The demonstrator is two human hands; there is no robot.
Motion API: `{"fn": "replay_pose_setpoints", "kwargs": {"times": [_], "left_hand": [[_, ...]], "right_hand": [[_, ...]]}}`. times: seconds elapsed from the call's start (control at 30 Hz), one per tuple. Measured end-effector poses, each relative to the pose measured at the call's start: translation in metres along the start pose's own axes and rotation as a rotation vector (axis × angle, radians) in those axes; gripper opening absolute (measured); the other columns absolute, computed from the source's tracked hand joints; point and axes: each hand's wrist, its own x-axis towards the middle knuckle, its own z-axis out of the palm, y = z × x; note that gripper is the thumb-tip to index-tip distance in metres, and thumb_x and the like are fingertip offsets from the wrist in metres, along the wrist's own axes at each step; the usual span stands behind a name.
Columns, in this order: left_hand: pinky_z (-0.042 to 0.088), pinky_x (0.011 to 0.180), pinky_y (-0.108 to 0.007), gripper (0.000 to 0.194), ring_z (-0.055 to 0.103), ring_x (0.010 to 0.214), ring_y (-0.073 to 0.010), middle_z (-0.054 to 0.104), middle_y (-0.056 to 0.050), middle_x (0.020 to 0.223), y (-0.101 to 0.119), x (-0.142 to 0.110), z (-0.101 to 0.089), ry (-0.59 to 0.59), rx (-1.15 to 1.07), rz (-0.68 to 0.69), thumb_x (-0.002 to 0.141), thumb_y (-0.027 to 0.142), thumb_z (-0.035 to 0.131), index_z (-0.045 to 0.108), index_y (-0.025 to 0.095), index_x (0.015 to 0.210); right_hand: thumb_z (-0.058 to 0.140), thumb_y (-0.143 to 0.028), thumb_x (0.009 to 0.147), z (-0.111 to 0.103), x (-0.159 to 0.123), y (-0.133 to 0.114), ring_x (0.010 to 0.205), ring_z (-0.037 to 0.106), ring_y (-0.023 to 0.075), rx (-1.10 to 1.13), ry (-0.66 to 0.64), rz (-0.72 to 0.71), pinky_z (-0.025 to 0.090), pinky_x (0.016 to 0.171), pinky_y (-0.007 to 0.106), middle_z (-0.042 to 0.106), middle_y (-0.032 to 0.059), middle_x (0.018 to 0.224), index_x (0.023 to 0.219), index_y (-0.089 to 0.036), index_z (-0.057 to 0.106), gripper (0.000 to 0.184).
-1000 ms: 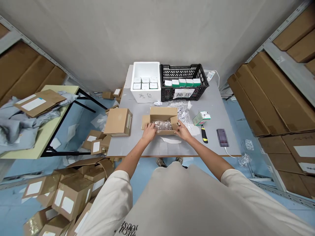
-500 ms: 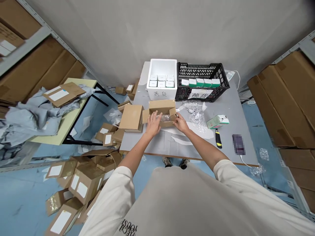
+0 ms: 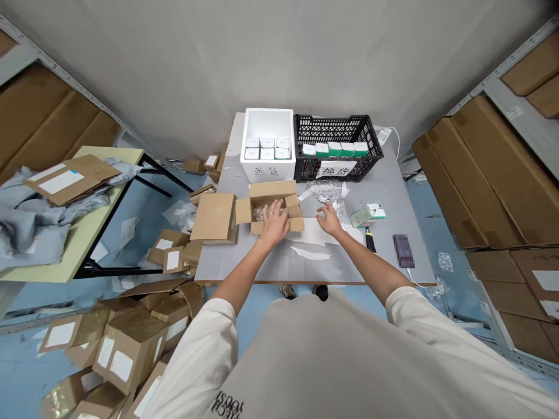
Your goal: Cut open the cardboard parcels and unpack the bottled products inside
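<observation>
An open cardboard box (image 3: 262, 189) with raised flaps stands on the table. Clear bubble wrap (image 3: 258, 214) shows inside it. Over the box's front side reaches my left hand (image 3: 275, 223), its fingers spread and their tips down at the wrap. To the right of the box is my right hand (image 3: 329, 220), apart from it, fingers loosely bent and separated with nothing visible in them. Just beyond that hand lies a crumpled sheet of bubble wrap (image 3: 325, 191). White paper (image 3: 310, 233) lies under and beside the hands.
Behind stand a white foam bin (image 3: 267, 170) and a black crate (image 3: 338, 125), both holding small boxes. A green-white box (image 3: 367, 215), a yellow-black cutter (image 3: 370, 240) and a phone (image 3: 403, 251) are right. A closed carton (image 3: 213, 215) sits left; cartons (image 3: 131, 340) pile on the floor.
My right hand has let go of the box's right flap and moved right, away from it. My left hand stays at the box, fingers now further inside. The view has shifted.
</observation>
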Motion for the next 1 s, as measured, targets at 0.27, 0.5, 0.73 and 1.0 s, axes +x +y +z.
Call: {"fn": "replay_pose_setpoints", "kwargs": {"times": [0.27,0.5,0.73,1.0], "left_hand": [[0.024,0.122,-0.057,0.046,0.033,0.152,-0.0325,0.040,-0.016,0.162,0.079,0.043,0.031,-0.054,-0.042,0.083,0.096,0.023,0.049,0.057,0.022,0.140],[0.032,0.118,-0.055,0.044,0.037,0.149,-0.0319,0.045,-0.015,0.158,0.147,0.080,0.084,-0.126,-0.049,0.058,0.094,0.020,0.051,0.059,0.023,0.138],[0.037,0.115,-0.053,0.058,0.043,0.144,-0.0345,0.043,-0.016,0.159,0.166,0.093,0.102,-0.196,-0.090,-0.098,0.096,0.030,0.054,0.045,0.021,0.152],[0.032,0.120,-0.053,0.076,0.029,0.155,-0.0355,0.024,-0.018,0.170,0.139,0.096,0.042,0.069,-0.088,-0.177,0.102,0.045,0.045,0.014,0.019,0.166]], "right_hand": [[0.058,-0.029,0.091,-0.045,0.007,0.088,0.132,0.058,0.0341,-0.130,-0.169,0.362,0.044,0.112,0.046,0.028,0.0175,0.167,0.139,-0.019,0.061,0.050],[0.062,-0.031,0.089,-0.053,0.022,0.127,0.141,0.051,0.0298,-0.088,-0.275,0.243,0.040,0.118,0.040,0.044,0.0161,0.161,0.140,-0.015,0.063,0.054],[0.055,-0.021,0.089,-0.079,0.030,0.112,0.117,0.066,0.0247,0.191,-0.164,-0.062,0.049,0.110,0.038,0.067,0.0145,0.135,0.129,-0.014,0.071,0.044],[0.057,-0.036,0.096,-0.120,0.049,-0.002,0.128,0.059,0.0237,0.509,-0.104,-0.404,0.054,0.103,0.038,0.063,0.0087,0.139,0.135,-0.025,0.069,0.042]]}}
